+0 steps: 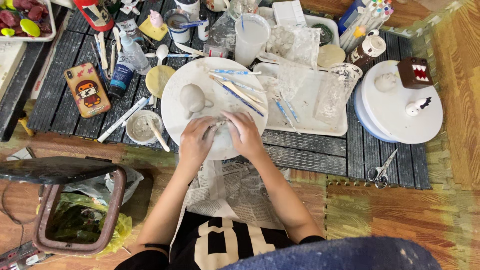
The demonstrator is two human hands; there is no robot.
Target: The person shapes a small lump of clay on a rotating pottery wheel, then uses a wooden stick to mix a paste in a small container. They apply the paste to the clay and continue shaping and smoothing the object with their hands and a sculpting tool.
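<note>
- A lump of grey clay (220,131) is pressed between both hands on the near part of a round white board (200,80), which lies on a dark slatted mat (310,150).
- The left hand (196,140) is cupped against the left side of the lump, fingers curled onto it; the right hand (246,134) is laid over its right side, fingers bent down upon it. Both hands are thus closed on the same lump.
- The lump lies directly between the two palms, so neither hand is nearer; little of it is seen, and its long axis cannot be told.
- A second, rounded clay form (192,98) stands just beyond the left hand on the same board, apart from the held lump.
- Modelling tools (239,90) are laid slantwise across the far right of the board, near the right hand.
- A small cup of slip with a stick (144,128) is set just left of the board.
- Newspaper (235,190) is spread under the forearms.
</note>
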